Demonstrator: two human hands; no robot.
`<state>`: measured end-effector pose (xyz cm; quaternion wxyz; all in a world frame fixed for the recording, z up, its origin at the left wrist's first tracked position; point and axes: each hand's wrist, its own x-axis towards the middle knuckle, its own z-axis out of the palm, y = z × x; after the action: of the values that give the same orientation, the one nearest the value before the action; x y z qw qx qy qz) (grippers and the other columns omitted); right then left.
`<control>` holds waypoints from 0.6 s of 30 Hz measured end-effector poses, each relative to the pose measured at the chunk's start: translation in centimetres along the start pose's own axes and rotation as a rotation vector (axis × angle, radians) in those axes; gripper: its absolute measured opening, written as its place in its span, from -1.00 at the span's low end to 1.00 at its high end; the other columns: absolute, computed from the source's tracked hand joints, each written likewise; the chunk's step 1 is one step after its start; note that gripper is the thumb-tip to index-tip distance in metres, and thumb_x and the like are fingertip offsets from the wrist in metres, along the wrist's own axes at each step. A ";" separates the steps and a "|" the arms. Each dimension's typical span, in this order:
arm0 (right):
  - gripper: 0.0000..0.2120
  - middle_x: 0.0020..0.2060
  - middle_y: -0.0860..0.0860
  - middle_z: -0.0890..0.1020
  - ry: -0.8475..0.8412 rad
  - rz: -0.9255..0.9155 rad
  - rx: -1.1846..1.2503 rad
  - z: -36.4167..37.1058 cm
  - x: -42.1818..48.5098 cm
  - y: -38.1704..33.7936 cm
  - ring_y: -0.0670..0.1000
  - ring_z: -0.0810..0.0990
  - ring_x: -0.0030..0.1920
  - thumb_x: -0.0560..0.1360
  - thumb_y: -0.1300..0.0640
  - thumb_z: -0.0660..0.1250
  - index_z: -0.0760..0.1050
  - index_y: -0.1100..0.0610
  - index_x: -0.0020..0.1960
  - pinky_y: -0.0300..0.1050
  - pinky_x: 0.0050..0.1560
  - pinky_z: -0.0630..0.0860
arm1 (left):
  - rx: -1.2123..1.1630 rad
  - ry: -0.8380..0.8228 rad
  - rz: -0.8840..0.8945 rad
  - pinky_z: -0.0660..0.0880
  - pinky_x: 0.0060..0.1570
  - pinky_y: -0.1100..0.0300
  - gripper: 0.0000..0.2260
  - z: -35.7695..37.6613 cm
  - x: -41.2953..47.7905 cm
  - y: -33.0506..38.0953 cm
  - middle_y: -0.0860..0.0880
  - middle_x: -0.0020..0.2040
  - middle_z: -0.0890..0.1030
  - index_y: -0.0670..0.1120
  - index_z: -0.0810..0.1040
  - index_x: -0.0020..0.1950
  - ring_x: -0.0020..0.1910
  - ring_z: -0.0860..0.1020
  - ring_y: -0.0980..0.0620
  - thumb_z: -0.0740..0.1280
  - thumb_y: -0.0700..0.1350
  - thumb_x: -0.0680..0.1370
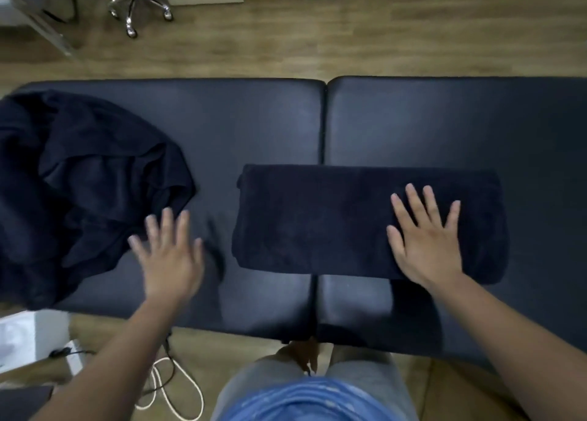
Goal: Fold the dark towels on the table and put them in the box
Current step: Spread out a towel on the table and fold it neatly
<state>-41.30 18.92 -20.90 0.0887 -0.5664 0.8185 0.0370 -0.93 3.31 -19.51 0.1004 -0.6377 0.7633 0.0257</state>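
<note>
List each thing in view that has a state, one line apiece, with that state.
Folded towel: folded into a flat rectangle, lying on the table.
Towel pile: unfolded, crumpled in a heap at the table's left end.
Right hand: open, fingers spread, pressed flat on the folded towel.
Left hand: open, fingers spread, blurred, beside the pile; contact unclear.
Box: on the floor, mostly out of frame; contents not visible.

A black padded table spans the frame from left to right, split by a seam running top to bottom at centre, with a wooden floor beyond it. A dark towel, folded into a neat rectangle, lies across the seam, right of centre. A crumpled heap of dark towelling covers the table's left end.
</note>
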 end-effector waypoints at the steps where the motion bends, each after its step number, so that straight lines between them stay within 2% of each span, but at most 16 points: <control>1: -0.41 0.58 0.09 0.18 0.025 -0.015 0.024 -0.4 0.4 -1.9 0.21 0.04 0.58 0.59 -0.15 0.00 0.18 0.03 0.57 0.43 0.47 -0.13 | -0.026 0.079 0.097 0.07 0.40 -0.49 -0.43 -0.5 -0.3 2.7 -0.24 0.58 0.26 -0.16 0.31 0.56 0.56 0.18 -0.36 0.08 0.08 0.61; 3: -0.42 0.56 0.11 0.23 0.065 -0.167 0.046 -0.8 1.3 -6.1 0.22 0.10 0.57 0.57 -0.14 0.05 0.25 0.01 0.55 0.45 0.45 -0.10 | -0.083 0.173 0.404 0.08 0.44 -0.45 -0.46 -1.3 -1.5 9.5 -0.22 0.58 0.28 -0.12 0.35 0.54 0.56 0.21 -0.31 0.14 0.07 0.60; 5: -0.43 0.56 0.09 0.24 0.044 -0.293 0.045 -0.6 2.2 -8.1 0.17 0.12 0.58 0.57 -0.16 0.04 0.28 -0.03 0.54 0.44 0.47 -0.07 | -0.059 0.096 0.704 0.05 0.46 -0.43 -0.47 -1.2 -2.5 15.2 -0.14 0.60 0.27 -0.03 0.37 0.55 0.59 0.18 -0.22 0.14 0.12 0.60; 6: -0.42 0.57 0.07 0.23 0.031 -0.299 0.030 -0.4 2.8 -7.6 0.15 0.11 0.58 0.56 -0.17 0.03 0.28 -0.04 0.54 0.41 0.49 -0.05 | -0.019 0.044 0.768 0.00 0.47 -0.43 -0.45 -0.8 -2.2 16.4 -0.10 0.61 0.24 0.02 0.34 0.57 0.61 0.14 -0.18 0.12 0.18 0.60; 7: -0.41 0.57 0.06 0.21 0.018 -0.261 0.028 -0.1 3.3 -6.2 0.14 0.10 0.59 0.56 -0.20 0.03 0.26 -0.05 0.55 0.37 0.51 -0.04 | 0.008 -0.001 0.759 -0.05 0.47 -0.44 -0.42 -0.3 -1.4 16.6 -0.06 0.63 0.20 0.07 0.29 0.59 0.63 0.09 -0.16 0.08 0.24 0.60; 9: -0.38 0.58 0.10 0.19 0.004 -0.111 0.033 0.2 3.7 -2.0 0.18 0.09 0.58 0.56 -0.23 0.01 0.22 -0.02 0.57 0.30 0.53 -0.04 | -0.003 -0.092 0.585 -0.15 0.44 -0.46 -0.40 0.6 0.8 14.9 -0.01 0.66 0.06 0.15 0.11 0.63 0.64 -0.02 -0.15 0.00 0.31 0.61; 11: -0.35 0.59 0.11 0.15 -0.013 0.051 -0.019 0.3 2.9 3.0 0.20 0.05 0.58 0.58 -0.26 -0.06 0.14 -0.01 0.59 0.31 0.53 -0.06 | -0.042 -0.183 0.289 -0.23 0.42 -0.48 -0.45 0.8 2.8 11.8 0.00 0.67 -0.09 0.22 -0.09 0.64 0.64 -0.15 -0.20 -0.11 0.28 0.65; 12: -0.36 0.60 0.08 0.10 -0.029 0.140 -0.034 0.1 2.6 5.2 0.17 0.00 0.59 0.59 -0.27 -0.11 0.09 -0.03 0.60 0.35 0.52 -0.08 | -0.070 -0.248 0.111 -0.26 0.41 -0.50 -0.46 0.3 3.8 10.4 -0.03 0.67 -0.10 0.20 -0.11 0.64 0.63 -0.19 -0.24 -0.15 0.25 0.67; 13: -0.36 0.61 0.03 0.04 -0.064 0.249 -0.019 -0.4 2.6 7.1 0.13 -0.06 0.60 0.60 -0.28 -0.15 0.04 -0.05 0.61 0.40 0.50 -0.11 | -0.084 -0.298 -0.020 -0.26 0.40 -0.52 -0.46 -0.5 4.8 9.4 -0.06 0.67 -0.07 0.15 -0.06 0.66 0.62 -0.21 -0.27 -0.16 0.22 0.68; 15: -0.36 0.62 -0.02 -0.02 -0.109 0.444 0.095 -1.9 3.3 8.3 0.10 -0.12 0.60 0.61 -0.28 -0.16 0.01 -0.05 0.62 0.49 0.45 -0.14 | -0.116 -0.200 -0.080 -0.22 0.43 -0.50 -0.48 -2.4 6.3 9.1 -0.12 0.67 0.01 0.00 0.09 0.65 0.62 -0.16 -0.27 -0.09 0.13 0.70; 16: -0.38 0.62 0.00 -0.01 -0.086 0.468 0.135 -2.5 4.0 7.7 0.11 -0.12 0.60 0.62 -0.24 -0.13 0.04 -0.01 0.61 0.50 0.44 -0.15 | -0.194 -0.114 -0.060 -0.18 0.46 -0.43 -0.49 -3.2 6.9 10.1 -0.13 0.66 0.05 -0.07 0.14 0.63 0.63 -0.10 -0.23 -0.04 0.09 0.70; 18: -0.44 0.61 0.03 0.05 -0.009 0.321 0.128 -2.9 4.8 4.8 0.10 -0.09 0.60 0.65 -0.16 -0.07 0.10 0.02 0.59 0.45 0.47 -0.17 | -0.529 -0.074 -0.094 0.02 0.52 -0.22 -0.49 -4.1 7.4 12.9 -0.18 0.62 0.17 -0.17 0.20 0.59 0.61 0.09 -0.18 0.06 0.06 0.71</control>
<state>-47.73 15.79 -19.12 0.1215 -0.4212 0.8988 0.0010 -15.28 -2.10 -18.04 -0.0408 -0.6752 0.6954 0.2426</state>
